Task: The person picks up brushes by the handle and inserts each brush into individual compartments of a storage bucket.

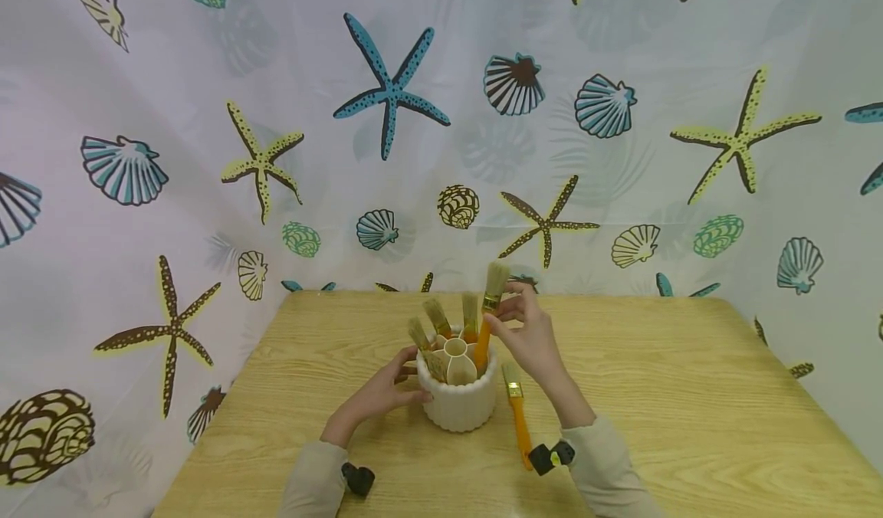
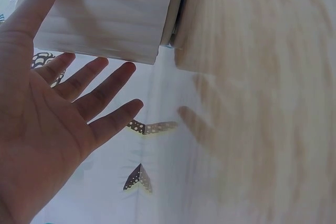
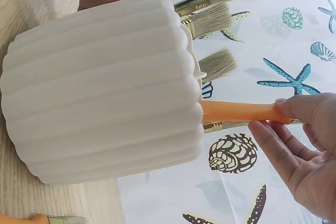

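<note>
A white ribbed round holder with petal-shaped compartments around a central ring stands upright on the table. My right hand pinches a paintbrush near the top of its orange handle, bristles upward. The lower end of that handle goes behind the rim at the holder's right side, as the right wrist view also shows. On the holder's left, my left hand rests against the wall; its fingers are spread and fairly straight. Several other paintbrushes stand in the holder, bristles up, their handles mostly hidden.
Another orange-handled paintbrush lies on the wooden table right of the holder, beside my right forearm. A white curtain printed with starfish and shells hangs behind the table and along both sides.
</note>
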